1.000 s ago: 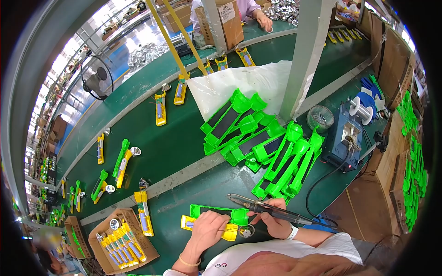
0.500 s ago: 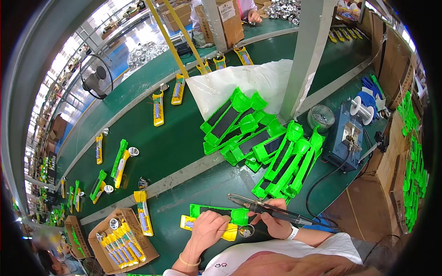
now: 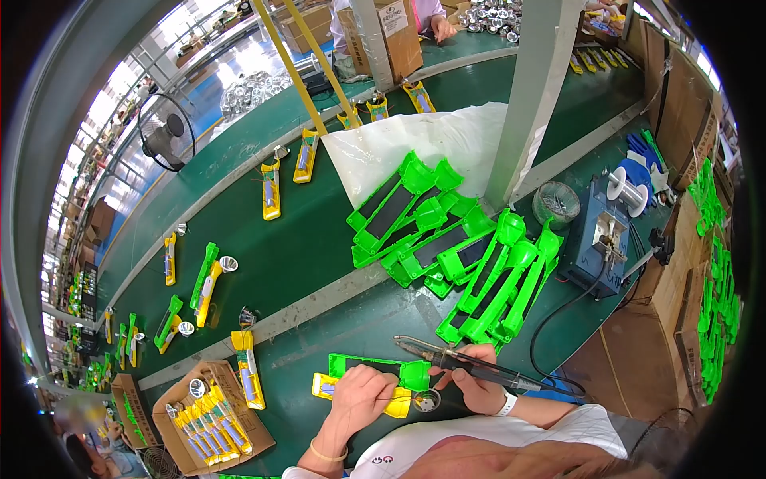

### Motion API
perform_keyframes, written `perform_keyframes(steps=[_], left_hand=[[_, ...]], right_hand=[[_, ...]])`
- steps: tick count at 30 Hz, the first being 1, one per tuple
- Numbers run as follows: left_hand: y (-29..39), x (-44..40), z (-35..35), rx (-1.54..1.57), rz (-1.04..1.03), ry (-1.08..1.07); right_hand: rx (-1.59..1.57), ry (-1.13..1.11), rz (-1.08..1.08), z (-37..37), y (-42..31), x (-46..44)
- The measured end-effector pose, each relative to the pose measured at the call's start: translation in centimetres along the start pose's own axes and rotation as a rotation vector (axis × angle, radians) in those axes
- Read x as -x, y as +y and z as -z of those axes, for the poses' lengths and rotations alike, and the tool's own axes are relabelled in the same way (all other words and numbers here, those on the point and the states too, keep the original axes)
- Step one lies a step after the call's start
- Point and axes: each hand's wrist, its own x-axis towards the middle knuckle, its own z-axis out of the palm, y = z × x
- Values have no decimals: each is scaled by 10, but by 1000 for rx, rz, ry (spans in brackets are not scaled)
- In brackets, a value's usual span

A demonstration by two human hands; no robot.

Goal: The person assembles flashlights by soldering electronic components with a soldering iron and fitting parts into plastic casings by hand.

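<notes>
My right hand point(image 3: 476, 389) is closed around a soldering iron point(image 3: 471, 366), its tip pointing left, with a thin metal tube alongside. Below the iron lies a green plastic housing half point(image 3: 415, 375) with a dark inner strip. A yellow housing half point(image 3: 397, 404) sits against its near side, and a small round reflector point(image 3: 427, 401) rests at the right end. My left hand point(image 3: 364, 396) is curled over both halves, its fingertips hidden; what they pinch does not show. Thin wires run near its fingers.
Green housings point(image 3: 447, 239) are heaped beyond my hands. A blue soldering unit point(image 3: 594, 239) with a solder spool point(image 3: 627, 191) stands at right. A carton point(image 3: 259, 435) of yellow assemblies is at left. A conveyor point(image 3: 239, 207) carries more. A post point(image 3: 535, 104) rises behind the heap.
The yellow and green assemblies on the conveyor have shifted slightly leftward. A co-worker's hand at the top has moved a little. My hands and the soldering iron look still.
</notes>
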Motion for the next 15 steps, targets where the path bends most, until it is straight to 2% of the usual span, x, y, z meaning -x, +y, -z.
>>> perform_keyframes(steps=[12, 15], left_hand=[[2, 0, 3, 10, 2, -15], [4, -1, 3, 3, 1, -13]], right_hand=[[71, -26, 0, 2, 0, 0], [-2, -11, 3, 2, 2, 1]])
